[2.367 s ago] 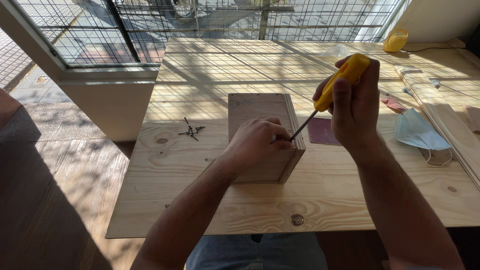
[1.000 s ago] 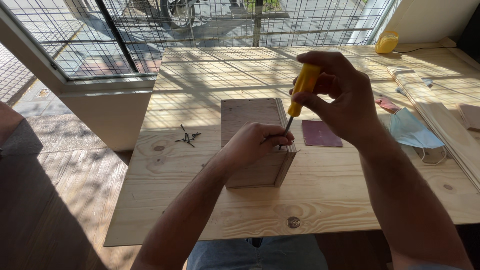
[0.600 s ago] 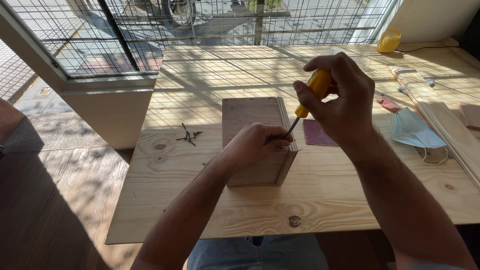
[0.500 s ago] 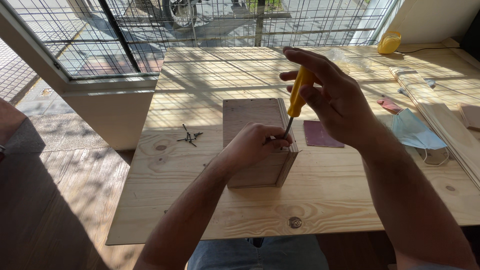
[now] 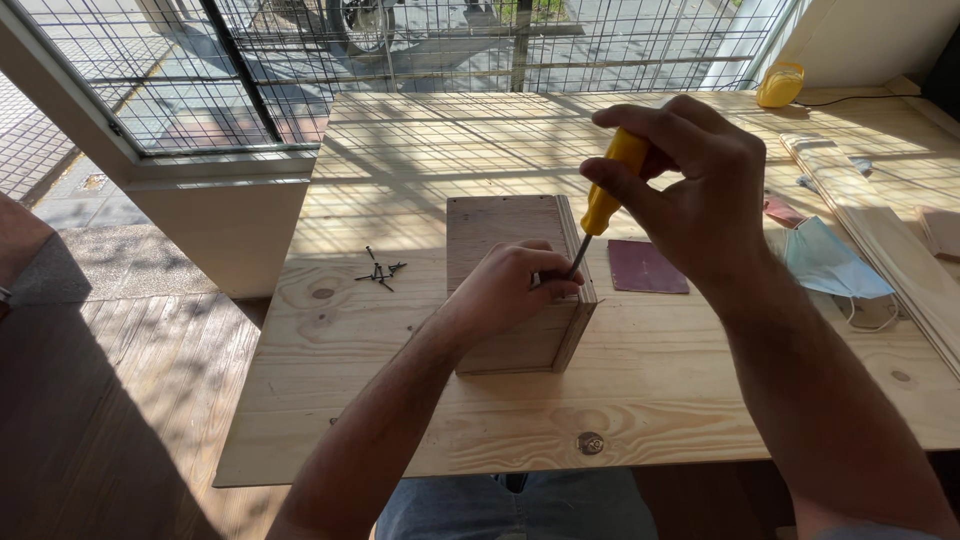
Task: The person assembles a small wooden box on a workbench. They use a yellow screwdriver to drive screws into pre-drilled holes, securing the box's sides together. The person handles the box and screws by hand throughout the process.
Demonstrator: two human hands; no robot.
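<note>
Screwdriver, yellow-handled, is standing tilted over a small plywood box; handle is leaning up and away toward the far right, dark shank is running down to the box's right-hand wall. Tip is meeting the top edge of that wall, right beside the left fingertips; the exact contact point is too small to make out.

Right hand is wrapping the handle, fingers curled closed around it from above, thumb pressing on the near side. Only the upper and lower bits of yellow are showing past the grip.

Left hand is resting on the box's near right part, palm down, fingers bent and pinching at the shank's lower end. Whether a screw is being held there cannot be told.

Box is sitting around the middle of the bench, a bit toward the near edge, open top facing up, layered plywood edge showing along its right side.

Loose dark screws are lying in a small scatter left of the box, well apart from both hands. Reddish-brown sandpaper sheet is lying flat just right of the box, under the right wrist. Light blue face mask is lying further right, near long wooden slats running along the right edge. Small yellow object is sitting at the far right corner. Wire-grid window is running behind the far edge.
</note>
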